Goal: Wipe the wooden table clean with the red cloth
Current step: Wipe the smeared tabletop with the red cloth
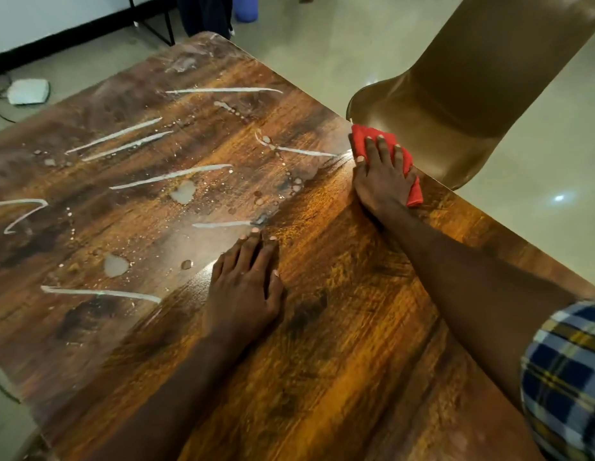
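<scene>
The wooden table (339, 327) fills most of the view. Its left and far parts carry white streaks (171, 176) and several water drops and small puddles (116, 265); the near right part looks dry. The red cloth (366, 133) lies folded at the table's right edge. My right hand (381, 176) presses flat on the cloth with straight fingers, covering most of it. My left hand (244, 284) rests flat on the bare wood near the middle, fingers straight, holding nothing.
A brown plastic chair (462, 81) stands right against the table's right edge, just beyond the cloth. On the floor at the far left lies a white device (28, 90) with a cable. A person's dark trouser legs (206, 13) stand past the far corner.
</scene>
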A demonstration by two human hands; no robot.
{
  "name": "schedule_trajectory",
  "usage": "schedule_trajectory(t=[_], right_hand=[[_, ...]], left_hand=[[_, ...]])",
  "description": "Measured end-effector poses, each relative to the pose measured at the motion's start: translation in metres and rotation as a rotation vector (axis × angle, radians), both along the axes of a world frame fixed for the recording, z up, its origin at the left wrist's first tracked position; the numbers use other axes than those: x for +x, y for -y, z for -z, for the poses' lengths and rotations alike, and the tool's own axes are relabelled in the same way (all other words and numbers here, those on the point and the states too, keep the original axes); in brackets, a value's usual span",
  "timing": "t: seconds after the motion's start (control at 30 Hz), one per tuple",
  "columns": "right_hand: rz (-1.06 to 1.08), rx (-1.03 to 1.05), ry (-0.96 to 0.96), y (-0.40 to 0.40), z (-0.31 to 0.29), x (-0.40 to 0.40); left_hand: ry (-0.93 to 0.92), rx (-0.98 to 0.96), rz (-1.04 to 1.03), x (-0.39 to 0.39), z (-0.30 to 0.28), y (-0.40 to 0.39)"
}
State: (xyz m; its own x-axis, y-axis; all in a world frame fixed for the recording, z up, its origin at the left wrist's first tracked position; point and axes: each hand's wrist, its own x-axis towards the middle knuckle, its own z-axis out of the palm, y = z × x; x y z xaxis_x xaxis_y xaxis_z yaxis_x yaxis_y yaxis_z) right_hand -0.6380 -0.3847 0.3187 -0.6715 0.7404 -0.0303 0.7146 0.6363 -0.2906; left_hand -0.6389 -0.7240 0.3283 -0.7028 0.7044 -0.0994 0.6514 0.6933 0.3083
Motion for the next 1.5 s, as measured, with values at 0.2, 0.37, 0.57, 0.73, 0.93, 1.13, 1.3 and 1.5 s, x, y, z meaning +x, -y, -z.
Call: schedule_trajectory(t=[0.2, 0.37, 0.57, 0.73, 0.93, 1.13, 1.3, 1.5], right_hand=[[-0.399, 0.011, 0.09, 0.03, -0.011, -0.003], [-0.412, 0.088, 0.192, 0.0, -0.01, -0.006], [-0.187, 0.011, 0.103, -0.001, -0.012, -0.044], [-0.67, 0.06, 0.138, 0.059, -0.014, -0.016], [-0.495, 0.056, 0.118, 0.016, -0.014, -0.034], [-0.368, 0.044, 0.117, 0.062, -0.015, -0.074], [-0.901, 0.062, 0.125, 0.108, -0.016, -0.05], [-0.309, 0.025, 0.088, 0.007, -0.021, -0.07]], left_hand=[[0.003, 0.003, 0.003, -0.001, 0.0, 0.001], [0.002, 0.028, 0.004, -0.002, 0.0, 0.001], [-0.004, 0.032, 0.001, -0.004, 0.006, 0.003], [0.017, 0.021, 0.007, -0.002, 0.002, 0.001], [0.038, 0.045, 0.001, -0.003, 0.001, 0.002], [0.06, 0.078, -0.005, -0.002, 0.002, 0.004], [0.07, 0.187, -0.131, -0.001, -0.001, 0.005], [-0.011, 0.189, -0.174, -0.001, 0.006, 0.005]])
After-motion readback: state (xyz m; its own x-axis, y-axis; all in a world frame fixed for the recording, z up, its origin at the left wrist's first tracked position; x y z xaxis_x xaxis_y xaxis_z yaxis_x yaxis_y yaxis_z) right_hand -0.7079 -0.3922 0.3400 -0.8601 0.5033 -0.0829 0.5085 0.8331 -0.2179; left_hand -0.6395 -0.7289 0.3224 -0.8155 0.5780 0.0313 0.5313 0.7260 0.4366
